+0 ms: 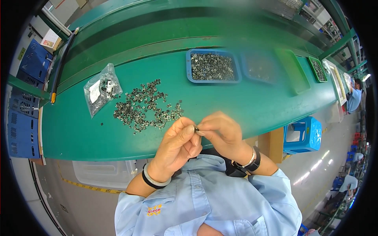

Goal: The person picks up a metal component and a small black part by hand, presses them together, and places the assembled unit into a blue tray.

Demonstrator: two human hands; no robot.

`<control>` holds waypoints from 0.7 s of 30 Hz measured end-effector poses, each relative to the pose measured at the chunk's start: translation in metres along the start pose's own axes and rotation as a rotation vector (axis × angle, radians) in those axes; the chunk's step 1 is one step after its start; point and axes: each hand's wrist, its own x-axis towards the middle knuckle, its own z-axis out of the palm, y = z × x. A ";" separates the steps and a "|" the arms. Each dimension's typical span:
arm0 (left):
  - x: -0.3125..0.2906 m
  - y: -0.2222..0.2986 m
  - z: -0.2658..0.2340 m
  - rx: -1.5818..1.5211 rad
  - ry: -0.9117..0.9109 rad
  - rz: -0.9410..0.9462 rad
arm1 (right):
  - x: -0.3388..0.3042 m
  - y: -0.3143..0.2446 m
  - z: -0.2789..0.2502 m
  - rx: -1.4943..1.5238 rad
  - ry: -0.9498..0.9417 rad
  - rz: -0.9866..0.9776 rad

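Observation:
My left hand (178,143) and my right hand (220,131) meet over the near edge of the green bench (244,106). Together their fingertips pinch one small dark metal part (196,129). Just beyond the hands lies a loose heap of several small metal parts (146,107) on the bench. A clear plastic bag (100,89) with more such parts lies left of the heap. Both wrists wear bands, and the sleeves are light blue.
A blue tray (213,67) full of metal parts stands at the back of the bench, with a blurred blue tray (260,67) and a green tray (292,70) to its right. Blue crates (23,118) stack at the left. A blue stool (301,135) stands at the right; another person (355,96) sits far right.

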 end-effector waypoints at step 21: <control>-0.011 0.004 -0.008 0.189 0.107 0.097 | 0.058 0.043 -0.042 -0.353 -0.004 0.034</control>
